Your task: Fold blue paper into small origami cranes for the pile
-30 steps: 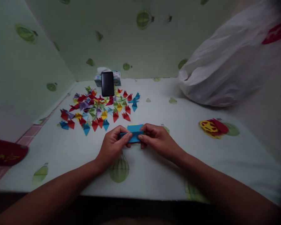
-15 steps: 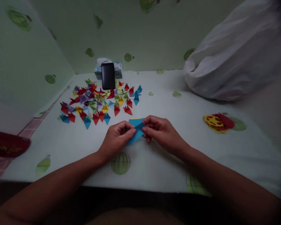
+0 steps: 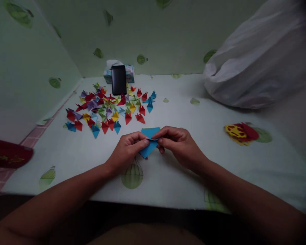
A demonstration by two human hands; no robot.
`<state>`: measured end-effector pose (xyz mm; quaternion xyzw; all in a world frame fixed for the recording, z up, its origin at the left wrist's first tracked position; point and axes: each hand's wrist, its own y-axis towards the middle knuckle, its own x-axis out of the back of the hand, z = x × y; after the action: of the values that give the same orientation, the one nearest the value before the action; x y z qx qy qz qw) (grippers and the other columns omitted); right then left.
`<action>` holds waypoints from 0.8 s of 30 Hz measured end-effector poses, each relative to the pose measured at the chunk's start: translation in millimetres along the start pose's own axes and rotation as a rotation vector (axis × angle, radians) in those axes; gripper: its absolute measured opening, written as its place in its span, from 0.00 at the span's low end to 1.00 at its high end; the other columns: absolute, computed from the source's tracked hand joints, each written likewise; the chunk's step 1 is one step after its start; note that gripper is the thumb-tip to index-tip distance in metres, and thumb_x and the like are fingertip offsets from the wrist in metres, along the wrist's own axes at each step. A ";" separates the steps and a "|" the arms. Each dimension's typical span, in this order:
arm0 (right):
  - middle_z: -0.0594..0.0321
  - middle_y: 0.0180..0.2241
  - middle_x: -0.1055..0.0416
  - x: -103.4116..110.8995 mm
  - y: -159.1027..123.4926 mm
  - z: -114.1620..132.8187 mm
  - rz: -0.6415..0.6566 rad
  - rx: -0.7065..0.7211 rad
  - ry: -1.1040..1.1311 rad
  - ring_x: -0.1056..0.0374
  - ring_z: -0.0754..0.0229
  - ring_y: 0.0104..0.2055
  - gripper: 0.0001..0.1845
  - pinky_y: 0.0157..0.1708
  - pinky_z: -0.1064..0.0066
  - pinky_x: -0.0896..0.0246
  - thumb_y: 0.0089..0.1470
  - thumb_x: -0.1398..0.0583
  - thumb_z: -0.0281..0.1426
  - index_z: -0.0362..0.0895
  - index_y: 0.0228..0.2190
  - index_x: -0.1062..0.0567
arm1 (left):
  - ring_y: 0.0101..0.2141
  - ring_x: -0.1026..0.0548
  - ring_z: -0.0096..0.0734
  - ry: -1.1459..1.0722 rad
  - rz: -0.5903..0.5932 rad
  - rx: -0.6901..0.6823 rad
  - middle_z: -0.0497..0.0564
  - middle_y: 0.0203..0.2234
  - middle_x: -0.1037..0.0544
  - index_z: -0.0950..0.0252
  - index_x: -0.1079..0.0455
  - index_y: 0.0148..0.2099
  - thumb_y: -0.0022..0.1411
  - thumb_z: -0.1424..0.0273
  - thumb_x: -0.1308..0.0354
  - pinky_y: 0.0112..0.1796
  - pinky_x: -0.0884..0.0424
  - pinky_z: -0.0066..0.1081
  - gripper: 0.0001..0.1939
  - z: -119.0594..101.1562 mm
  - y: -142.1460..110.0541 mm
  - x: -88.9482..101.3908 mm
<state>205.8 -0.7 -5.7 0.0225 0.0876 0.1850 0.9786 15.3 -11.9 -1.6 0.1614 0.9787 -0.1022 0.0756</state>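
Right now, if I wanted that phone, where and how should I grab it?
I'd pinch the phone by its two long sides, above the middle, coming from the front and slightly above. It stands propped up with its flat face forward, seemingly leaning on the tissue box behind, and folded papers crowd its foot.

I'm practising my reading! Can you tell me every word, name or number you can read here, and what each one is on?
None can be read for sure.
Dark red object at the left edge: yellow marks like writing, too blurred to read.
Blue folded paper, black rectangular phone, white plastic bag: no writing that I can see.
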 end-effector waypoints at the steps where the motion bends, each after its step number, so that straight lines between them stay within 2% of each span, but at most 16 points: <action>1: 0.68 0.22 0.28 0.7 -0.2 0.9 0.005 0.007 -0.013 0.35 0.68 0.22 0.04 0.25 0.73 0.37 0.50 0.37 0.25 0.43 0.31 0.20 | 0.22 0.29 0.22 -0.031 0.004 0.005 0.47 0.23 0.23 0.68 0.26 0.33 0.59 0.66 0.35 0.23 0.32 0.22 0.09 0.9 0.4 0.3; 5: 0.68 0.21 0.28 3.0 -0.8 7.3 0.035 0.076 -0.148 0.34 0.67 0.23 0.08 0.25 0.73 0.38 0.50 0.38 0.22 0.42 0.30 0.18 | 0.22 0.26 0.22 -0.094 0.033 0.012 0.47 0.22 0.23 0.68 0.25 0.33 0.60 0.67 0.35 0.25 0.29 0.22 0.08 4.3 2.0 2.2; 8: 0.68 0.21 0.29 4.0 -1.6 10.0 0.048 0.184 -0.279 0.35 0.67 0.24 0.11 0.26 0.73 0.40 0.51 0.40 0.20 0.42 0.31 0.18 | 0.21 0.25 0.22 -0.111 0.038 0.022 0.46 0.22 0.23 0.68 0.24 0.34 0.60 0.68 0.35 0.25 0.28 0.22 0.08 5.8 2.0 3.4; 14: 0.66 0.24 0.28 5.1 -2.5 6.8 0.066 0.338 -0.444 0.32 0.65 0.28 0.12 0.30 0.71 0.38 0.54 0.42 0.19 0.42 0.33 0.19 | 0.21 0.24 0.23 -0.158 0.070 0.060 0.47 0.22 0.23 0.68 0.23 0.36 0.60 0.68 0.36 0.26 0.26 0.22 0.07 5.2 2.2 3.7; 19: 0.66 0.25 0.27 4.6 -2.0 6.7 0.076 0.373 -0.485 0.31 0.65 0.29 0.12 0.32 0.71 0.37 0.54 0.43 0.19 0.42 0.33 0.20 | 0.22 0.24 0.23 -0.161 0.061 0.042 0.47 0.24 0.22 0.67 0.23 0.34 0.61 0.64 0.35 0.26 0.25 0.23 0.10 4.5 2.7 2.5; 24: 0.68 0.24 0.28 4.2 -1.7 7.0 0.093 0.290 -0.403 0.33 0.66 0.28 0.12 0.30 0.72 0.38 0.54 0.43 0.18 0.43 0.32 0.20 | 0.20 0.26 0.20 -0.102 0.033 0.011 0.45 0.21 0.23 0.67 0.24 0.32 0.61 0.64 0.33 0.24 0.29 0.20 0.11 6.4 2.8 2.6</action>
<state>211.4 -0.8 0.4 0.2030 -0.0849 0.2072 0.9532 14.5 -9.9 -8.7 0.1723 0.9702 -0.1146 0.1263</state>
